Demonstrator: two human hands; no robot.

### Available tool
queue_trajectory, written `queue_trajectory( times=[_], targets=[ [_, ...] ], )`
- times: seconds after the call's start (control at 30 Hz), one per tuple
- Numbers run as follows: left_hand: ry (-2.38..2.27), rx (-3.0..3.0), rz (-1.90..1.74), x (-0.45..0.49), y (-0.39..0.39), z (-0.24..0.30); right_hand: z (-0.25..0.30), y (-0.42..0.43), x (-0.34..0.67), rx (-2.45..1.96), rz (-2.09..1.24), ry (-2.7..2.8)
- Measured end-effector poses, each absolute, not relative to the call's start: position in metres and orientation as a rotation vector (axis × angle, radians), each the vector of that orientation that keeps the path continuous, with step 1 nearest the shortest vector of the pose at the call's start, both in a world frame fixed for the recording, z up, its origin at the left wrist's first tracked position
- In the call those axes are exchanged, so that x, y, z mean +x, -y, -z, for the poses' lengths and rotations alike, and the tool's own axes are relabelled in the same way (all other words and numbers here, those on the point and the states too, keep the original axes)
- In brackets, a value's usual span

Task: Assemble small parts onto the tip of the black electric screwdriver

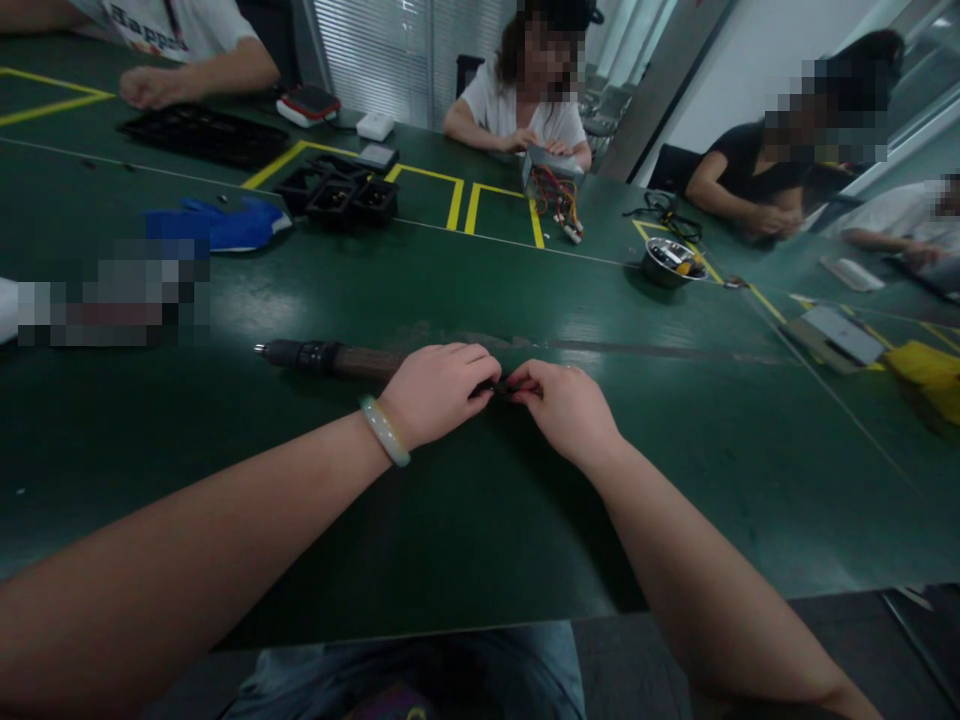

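Observation:
My left hand point(439, 390) and my right hand point(562, 405) meet at the middle of the dark green table point(480, 530), fingers curled. Between them they pinch a small dark part point(501, 385) that I cannot make out. A pale bangle point(385, 431) sits on my left wrist. A dark electric screwdriver point(322, 357) lies on the table just behind my left hand, its tip pointing left. Its rear end is hidden by my left hand.
Black trays point(202, 132) and small black boxes point(341, 195) lie at the far left, near a blue glove point(225, 225). A metal bowl point(667, 262) stands at the right. Other people sit around the far side; one handles a wired metal box point(553, 180). Yellow tape lines point(457, 200) mark the table.

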State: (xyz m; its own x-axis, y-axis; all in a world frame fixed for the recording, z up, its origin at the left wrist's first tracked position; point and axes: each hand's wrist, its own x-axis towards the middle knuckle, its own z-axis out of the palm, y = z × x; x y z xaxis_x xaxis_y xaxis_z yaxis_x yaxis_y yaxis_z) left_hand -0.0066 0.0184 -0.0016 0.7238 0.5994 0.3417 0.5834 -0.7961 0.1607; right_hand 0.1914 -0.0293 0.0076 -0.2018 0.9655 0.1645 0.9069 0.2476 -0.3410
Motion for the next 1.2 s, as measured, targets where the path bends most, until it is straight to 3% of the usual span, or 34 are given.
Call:
queue_trajectory(
  times=[0.7, 1.03, 1.2],
  targets=[
    [-0.982, 2.84, -0.579, -0.007, -0.02, 0.0, -0.001, 0.022, 0.194, -1.545, -0.29, 2.121],
    [-0.999, 2.863, -0.586, -0.006, -0.021, 0.0, 0.018, 0.013, 0.198, -1.495, -0.741, 1.782],
    [-0.998, 2.862, -0.587, -0.006, -0.021, 0.001, 0.011, 0.016, 0.199, -1.525, -0.614, 1.894]
  ],
)
